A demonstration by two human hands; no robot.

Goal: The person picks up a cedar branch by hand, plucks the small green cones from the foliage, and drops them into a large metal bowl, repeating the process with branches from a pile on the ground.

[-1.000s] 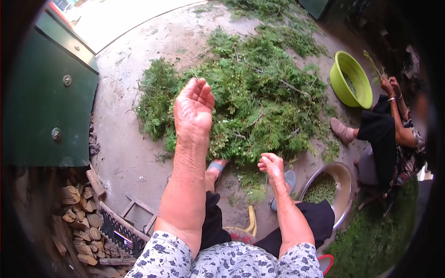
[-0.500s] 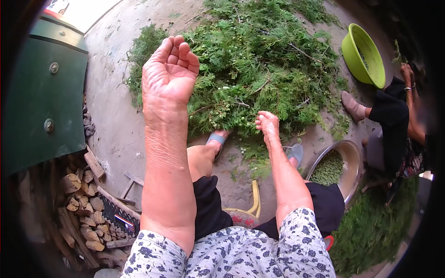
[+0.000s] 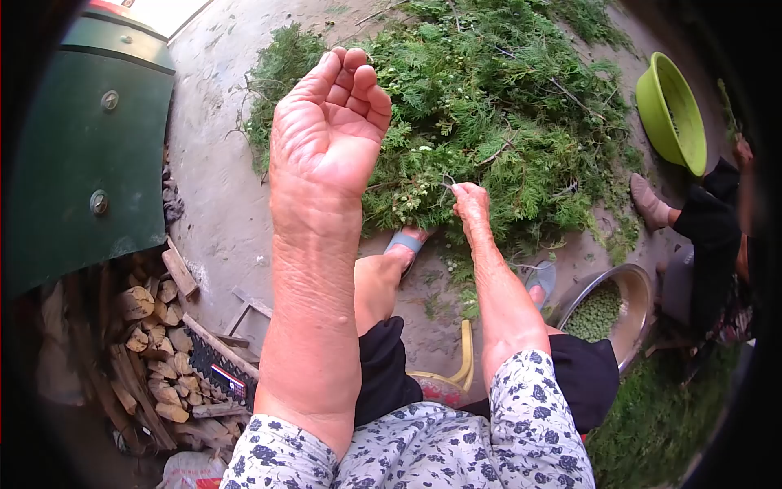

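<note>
My left hand (image 3: pixel 332 122) is raised palm up over the edge of the heap, fingers loosely curled and the palm bare. Lower and to the right, my right hand (image 3: pixel 472 202) is closed in a pinch, with a thin pale twig (image 3: pixel 449 181) sticking out at its fingertips. Behind both hands spreads a large heap of green conifer branches (image 3: pixel 505 114), with small pale green cones (image 3: pixel 413 194) among the sprays. Beside my right knee, a metal basin (image 3: pixel 642 303) holds many small green cones (image 3: pixel 596 312).
A lime-green plastic basin (image 3: pixel 683 118) stands tilted at the right, near another seated person's shoe (image 3: pixel 649 202). Chopped firewood (image 3: pixel 163 350) and a dark crate (image 3: pixel 213 367) lie at lower left, below a green metal panel (image 3: pixel 90 163). More greenery (image 3: pixel 676 407) lies at lower right.
The view has shifted, so most things appear farther right and lower. My right hand has moved slightly up relative to the branches, and a thin twig now shows at its fingertips.
</note>
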